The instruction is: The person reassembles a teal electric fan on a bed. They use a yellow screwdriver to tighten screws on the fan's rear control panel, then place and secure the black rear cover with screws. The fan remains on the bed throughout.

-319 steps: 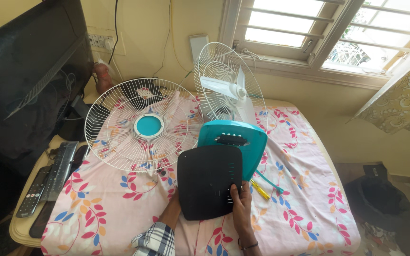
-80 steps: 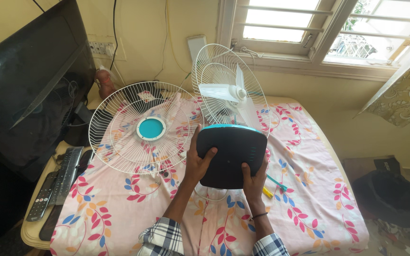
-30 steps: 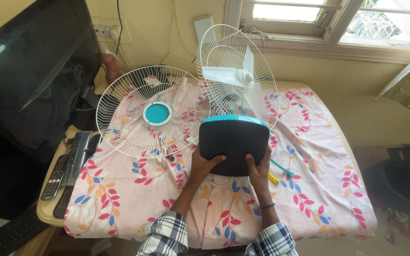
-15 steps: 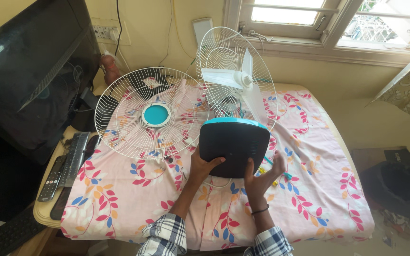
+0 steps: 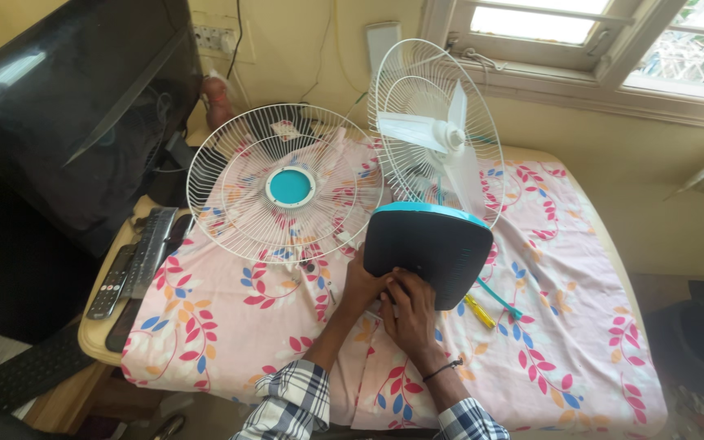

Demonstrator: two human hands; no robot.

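Half a second earlier the right hand (image 5: pixel 411 308) hung open in the air beside the fan base's lower right corner; now it has swung left and come to rest on the lower left corner of the black base plate (image 5: pixel 431 251), right next to the left hand (image 5: pixel 366 285). The camera has also shifted, so the scene sits a little further right in view.

Both hands meet at that one corner. The left hand's fingers curl round the plate's bottom edge from below, gripping it. The right hand lies on top, fingers bent down against the dark surface; whether it pinches something small there cannot be told.

The plate is a rounded square, tilted up toward the person, with a teal rim (image 5: pixel 429 210) showing along its far edge. It lies directly ahead of and slightly right of the hands, which are about equally near to it.

Beyond it stands the fan head, a white rear grille (image 5: pixel 417 102) with white blades (image 5: pixel 446 143). To the left, a loose front grille (image 5: pixel 285 183) with a teal centre lies flat on the pink floral cloth (image 5: pixel 222 326). A yellow screwdriver (image 5: pixel 479 311) lies on the cloth just right of the plate, nearer to the right hand, beside a teal strip (image 5: pixel 500 298). Remotes (image 5: pixel 128 269) sit at the table's left edge under a dark screen (image 5: pixel 67 106).
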